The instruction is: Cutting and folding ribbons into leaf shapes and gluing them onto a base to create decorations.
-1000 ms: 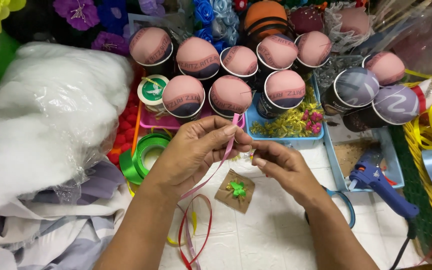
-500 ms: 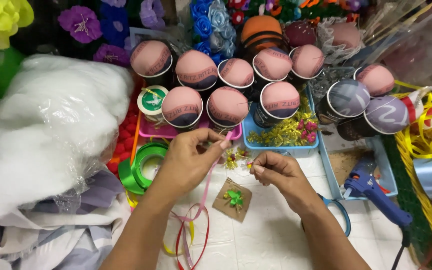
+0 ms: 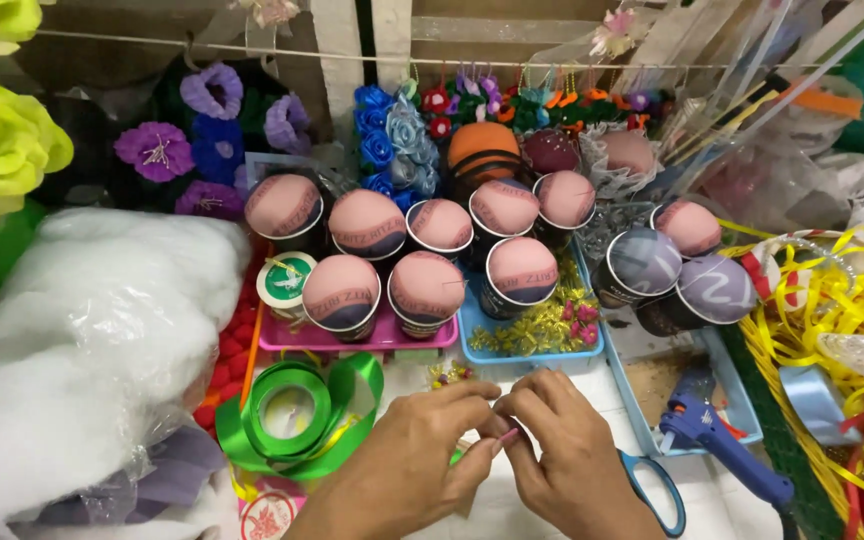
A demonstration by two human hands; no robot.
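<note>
Craft bench crowded with capped tubs (image 3: pixel 430 290), green ribbon roll (image 3: pixel 292 408) and blue glue gun (image 3: pixel 717 438). My left hand (image 3: pixel 414 462) and right hand (image 3: pixel 564 455) meet, fingertips pinched together on a thin pink ribbon (image 3: pixel 507 436). Judged: tying step; next needs steady tension.

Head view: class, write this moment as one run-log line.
left hand: pinching pink ribbon | right hand: pinching same ribbon | near: green ribbon roll, blue glue gun, scissors

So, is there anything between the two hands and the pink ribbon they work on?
Nothing visible: the left hand and right hand meet and pinch the pink ribbon directly between their fingertips.
</note>
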